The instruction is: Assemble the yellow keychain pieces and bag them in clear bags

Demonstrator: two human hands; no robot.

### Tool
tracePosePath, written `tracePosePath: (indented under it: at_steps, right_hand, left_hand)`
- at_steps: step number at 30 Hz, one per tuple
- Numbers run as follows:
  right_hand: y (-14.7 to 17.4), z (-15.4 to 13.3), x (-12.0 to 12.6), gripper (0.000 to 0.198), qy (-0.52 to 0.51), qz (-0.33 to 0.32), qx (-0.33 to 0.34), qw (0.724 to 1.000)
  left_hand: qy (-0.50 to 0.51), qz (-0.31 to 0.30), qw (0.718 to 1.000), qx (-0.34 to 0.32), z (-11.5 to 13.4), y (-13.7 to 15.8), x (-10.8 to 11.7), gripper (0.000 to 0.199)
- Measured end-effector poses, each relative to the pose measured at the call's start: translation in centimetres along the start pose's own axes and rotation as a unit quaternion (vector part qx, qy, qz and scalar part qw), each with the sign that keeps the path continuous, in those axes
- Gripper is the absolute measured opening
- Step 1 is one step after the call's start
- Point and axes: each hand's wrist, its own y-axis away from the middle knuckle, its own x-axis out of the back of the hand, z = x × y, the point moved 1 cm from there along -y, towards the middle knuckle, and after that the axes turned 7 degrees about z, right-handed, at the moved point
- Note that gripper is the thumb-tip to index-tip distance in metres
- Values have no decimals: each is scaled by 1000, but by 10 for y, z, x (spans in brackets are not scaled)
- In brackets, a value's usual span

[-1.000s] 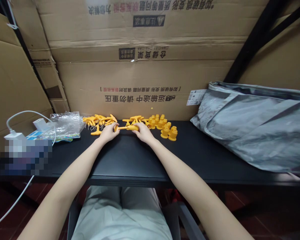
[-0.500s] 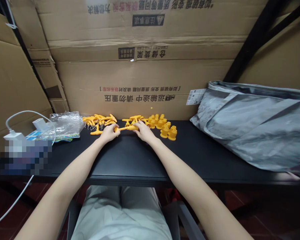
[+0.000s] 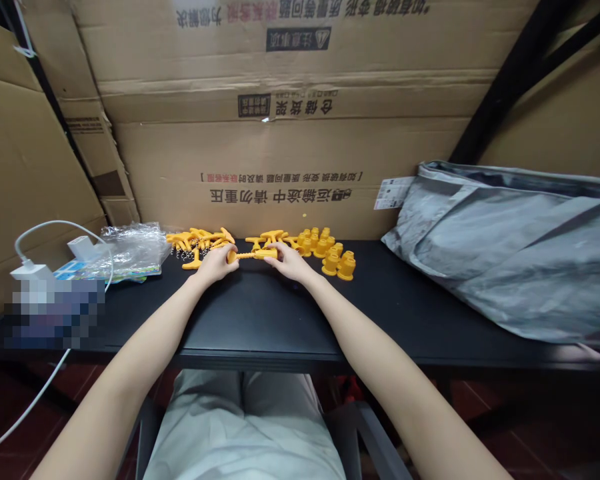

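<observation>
My left hand [image 3: 219, 264] is closed around the T-shaped handle of a yellow corkscrew [image 3: 245, 256], its spiral shaft lying level and pointing right. My right hand [image 3: 287, 261] pinches a yellow sleeve [image 3: 266, 253] at the shaft's other end; how far the shaft sits inside it, I cannot tell. Behind my left hand lies a heap of yellow corkscrews [image 3: 195, 239] with bare metal spirals. Beyond my right hand are several yellow T-handled pieces [image 3: 271, 237], partly hidden by the fingers. Several yellow stepped sleeves [image 3: 347, 267] stand upright to their right.
Clear plastic packaging [image 3: 135, 250] lies on the black table [image 3: 260, 320] at left, beside a white charger [image 3: 33, 275] with a cable. A large grey bag [image 3: 505, 253] rests at right. A cardboard sheet [image 3: 290, 147] closes off the back.
Both hands stay in nearly the same place. The sleeve in my right hand has turned slightly and shows more of its side, as the right fingers shift on it.
</observation>
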Motion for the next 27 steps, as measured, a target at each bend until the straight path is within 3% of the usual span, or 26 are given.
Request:
tracePosePath:
  at_steps: [9,15,20,27]
  right_hand:
    - [-2,4,-5,21,-143,-22,-109,983]
    - [-1,2,3,31,-240,-74,-140,958]
    - [3,-8,11,34,-235,-102,-166,952]
    - [5,-27,10,61,-185,-34,-241,952]
  left_hand:
    - [-21,5,1000,-11,1,1,-2,25]
    - [-18,10,1000,-5,-2,1,-2,24]
    - [-16,21,999,-39,0,2,1,23]
    - [-11,43,998,-45,5,3,2,23]
